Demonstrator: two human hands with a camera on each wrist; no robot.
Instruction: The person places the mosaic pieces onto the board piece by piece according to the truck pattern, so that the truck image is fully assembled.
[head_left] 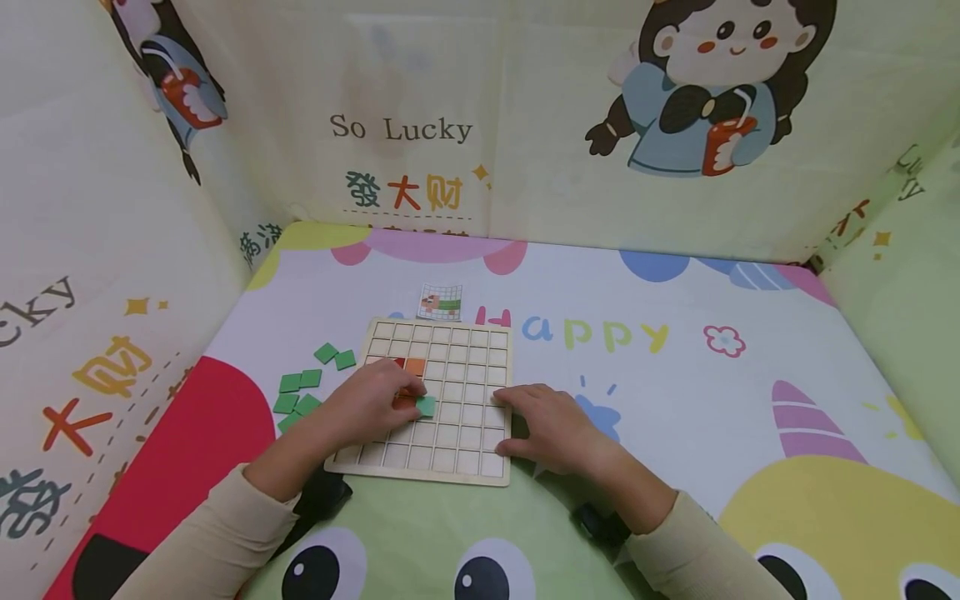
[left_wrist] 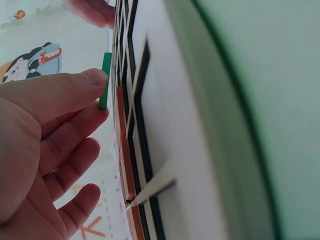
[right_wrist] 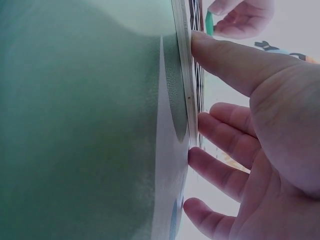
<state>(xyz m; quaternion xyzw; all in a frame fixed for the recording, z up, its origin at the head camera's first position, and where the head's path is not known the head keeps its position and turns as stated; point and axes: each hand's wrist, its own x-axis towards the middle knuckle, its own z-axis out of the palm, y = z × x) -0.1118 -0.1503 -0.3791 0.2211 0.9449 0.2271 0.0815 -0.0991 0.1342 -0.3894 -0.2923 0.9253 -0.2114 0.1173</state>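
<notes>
A wooden grid board (head_left: 420, 477) lies flat on the patterned cloth. My left hand (head_left: 372, 400) is over its left half, thumb and index finger pinching a green square tile (left_wrist: 105, 82) by its edges. In the left wrist view, the tile stands on edge close over the cells. An orange tile (head_left: 415, 367) and a partly covered red one sit in the grid; more orange-red tiles are half hidden under the left hand. At the board's right edge, my right hand (head_left: 551, 423) rests with its fingers spread, thumb and fingertips touching the rim (right_wrist: 189, 95).
Several loose green tiles (head_left: 290, 383) lie left of the board. A small picture card (head_left: 440, 302) with a coloured grid pattern lies just beyond the board's far edge. Printed cloth walls (head_left: 540, 200) rise at the back and both sides.
</notes>
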